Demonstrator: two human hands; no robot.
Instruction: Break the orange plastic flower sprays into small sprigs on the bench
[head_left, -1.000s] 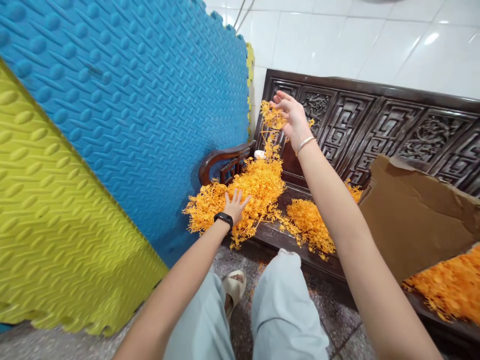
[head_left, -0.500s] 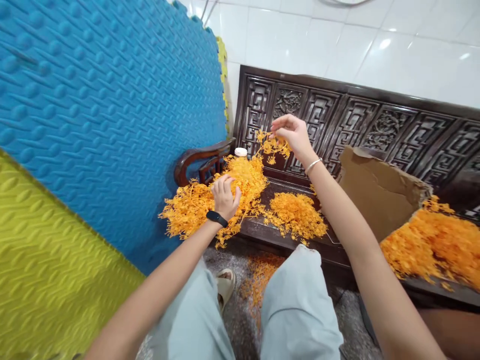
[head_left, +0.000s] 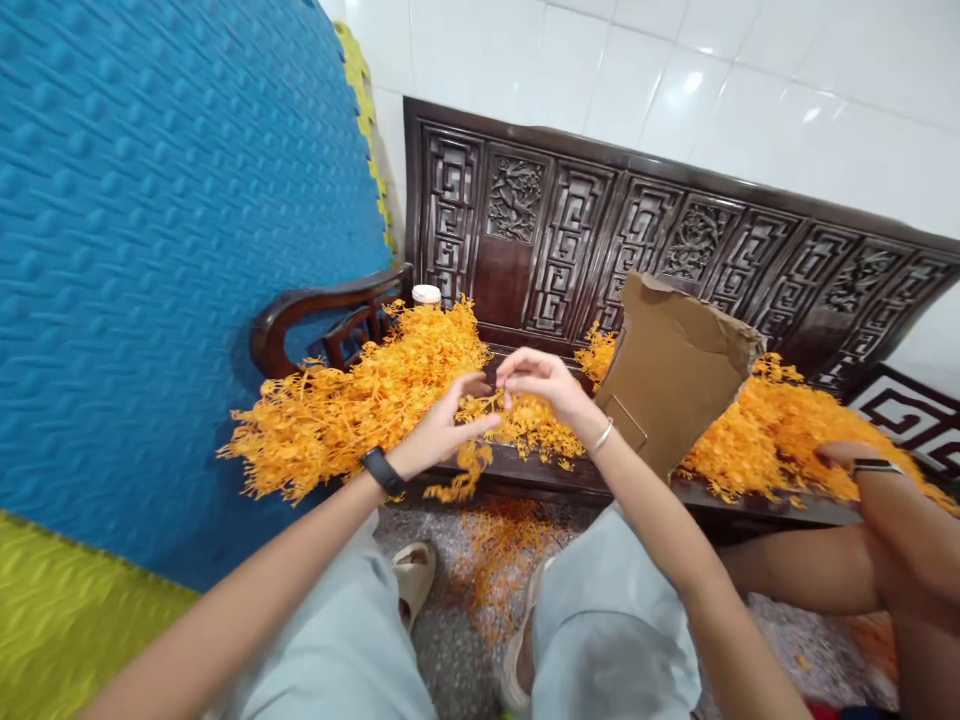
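My right hand [head_left: 546, 382] is closed in a pinch at the end of an orange plastic sprig [head_left: 471, 468], which dangles below the hands and is partly hidden. Close beside it, my left hand [head_left: 448, 428] has its thumb and fingers apart around the sprig without a visible grip. A large heap of orange plastic sprigs [head_left: 337, 425] lies to the left on the dark wooden bench [head_left: 517, 470]. Behind my hands sits a smaller pile of sprigs [head_left: 541, 425], partly covered by the right hand.
A cardboard piece [head_left: 671, 365] stands on the bench, with another orange heap [head_left: 780, 440] beyond it. Another person's hand [head_left: 840, 455] touches that heap. A white-lidded container [head_left: 426, 294] stands by the armrest [head_left: 281, 325]. Blue foam mats [head_left: 187, 250] rise at left; orange bits [head_left: 499, 560] litter the floor.
My right hand has come down from above the bench with the sprig, meeting the left hand. The view has shifted right, bringing another person's arm into sight.
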